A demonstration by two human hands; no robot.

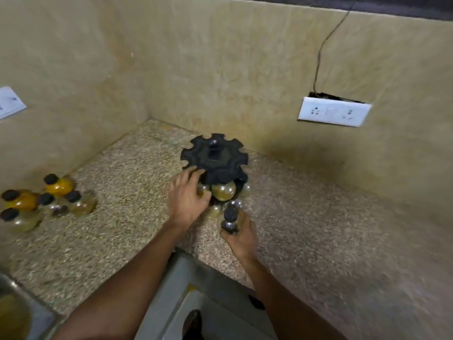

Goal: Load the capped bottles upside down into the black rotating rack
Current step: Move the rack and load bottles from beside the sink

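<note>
The black rotating rack (pixel 215 158) stands on the speckled counter near the wall corner, its notched top tier bare. Under it hang round bottles bottom-up, one amber bottle (pixel 223 191) plainly in front. My left hand (pixel 187 197) rests against the rack's left side, fingers spread on the lower tier and a bottle there. My right hand (pixel 241 235) grips a black-capped bottle (pixel 231 217) just in front of the rack's base, cap pointing toward the rack. Several loose capped bottles (pixel 58 186) lie in a cluster at the counter's far left.
A white socket plate (pixel 333 114) with a cable running up sits on the right wall. A steel sink edge (pixel 14 298) shows at the bottom left. The counter's front edge (pixel 193 256) runs right below my hands. A white paper (pixel 9 101) hangs on the left wall.
</note>
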